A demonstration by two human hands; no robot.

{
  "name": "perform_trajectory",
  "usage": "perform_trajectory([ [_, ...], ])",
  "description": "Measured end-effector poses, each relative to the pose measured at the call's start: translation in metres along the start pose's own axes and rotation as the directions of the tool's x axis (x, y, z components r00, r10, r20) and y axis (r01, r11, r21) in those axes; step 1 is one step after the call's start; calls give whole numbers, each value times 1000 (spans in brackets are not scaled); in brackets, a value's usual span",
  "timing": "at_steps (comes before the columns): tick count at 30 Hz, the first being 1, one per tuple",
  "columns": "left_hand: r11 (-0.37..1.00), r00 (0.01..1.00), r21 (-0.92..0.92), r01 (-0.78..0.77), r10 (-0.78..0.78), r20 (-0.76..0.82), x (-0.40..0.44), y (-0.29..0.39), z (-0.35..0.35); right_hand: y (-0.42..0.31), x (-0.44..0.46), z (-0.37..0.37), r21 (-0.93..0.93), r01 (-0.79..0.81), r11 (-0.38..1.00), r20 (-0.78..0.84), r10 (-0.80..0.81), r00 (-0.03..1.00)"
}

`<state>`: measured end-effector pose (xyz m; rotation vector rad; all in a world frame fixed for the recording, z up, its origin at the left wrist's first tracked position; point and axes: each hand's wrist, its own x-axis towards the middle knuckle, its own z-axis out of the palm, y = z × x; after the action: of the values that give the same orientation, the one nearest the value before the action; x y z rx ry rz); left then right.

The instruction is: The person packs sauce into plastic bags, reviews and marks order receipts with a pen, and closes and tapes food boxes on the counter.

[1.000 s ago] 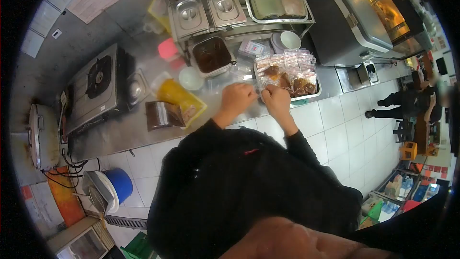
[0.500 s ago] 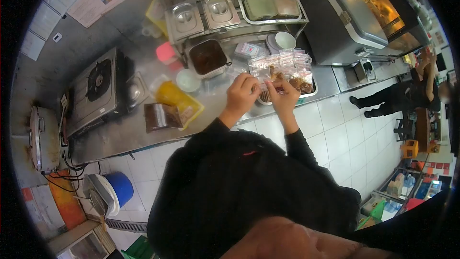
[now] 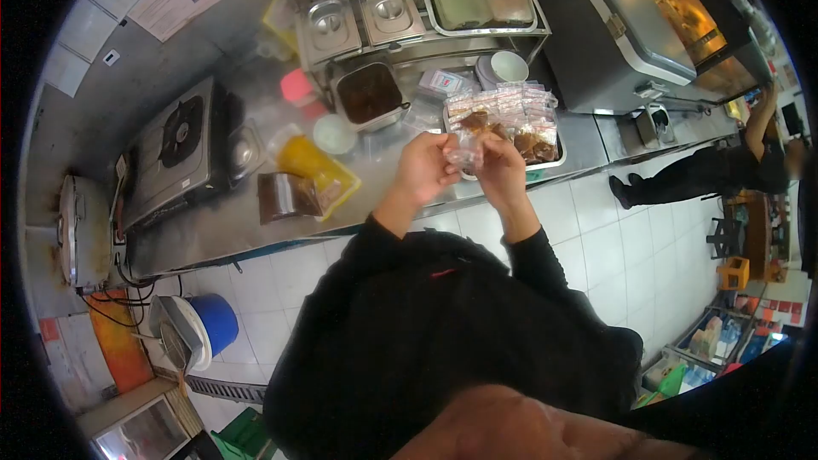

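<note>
Both hands meet over the near edge of a steel tray (image 3: pixel 562 156). My left hand (image 3: pixel 423 172) has its fingers closed on one side of a small clear plastic bag (image 3: pixel 465 153). The other side is pinched by my right hand (image 3: pixel 504 169). What the bag contains is too blurred to make out. Just beyond the hands, the tray holds several clear zip bags (image 3: pixel 538 143) with brown contents, their red-striped tops lying toward the back. Left of the tray stands a square steel container (image 3: pixel 371 95) of dark brown sauce.
A filled brown pouch (image 3: pixel 290 198) and a yellow bag (image 3: pixel 313 166) lie left on the counter, near a pale green bowl (image 3: pixel 334 134). A gas stove (image 3: pixel 170 149) stands further left. Another person (image 3: pixel 724 166) is at the right.
My hands have shifted slightly, and the clear bag between them shows more plainly. At the right, the other person has moved, with an arm reaching up toward the lit glass cabinet.
</note>
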<state>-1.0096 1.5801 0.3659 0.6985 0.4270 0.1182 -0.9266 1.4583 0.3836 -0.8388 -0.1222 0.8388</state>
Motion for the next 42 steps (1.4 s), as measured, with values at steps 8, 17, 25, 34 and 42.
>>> perform_trajectory([
  [8, -279, 55, 749, -601, 920, 387, 0, -4, 35, -10, 4, 14, -768, 617, 170, 240, -817, 524],
  [17, -115, 256, 855, -506, 926, 276, -13, 3, 39, 11, 6, 9, -811, 583, 54, 352, -751, 559],
  [25, -186, 480, 888, -421, 784, 393, -22, 45, -23, 26, 28, 48, -673, 707, -218, 710, -457, 536],
  [34, -118, 467, 933, -341, 840, 277, -84, 113, -153, 95, 105, 172, -648, 686, 331, 714, -51, 699],
  [42, 345, 373, 709, -616, 920, -123, -146, 156, -256, 120, 325, 229, -754, 53, -655, 375, -362, 854],
])
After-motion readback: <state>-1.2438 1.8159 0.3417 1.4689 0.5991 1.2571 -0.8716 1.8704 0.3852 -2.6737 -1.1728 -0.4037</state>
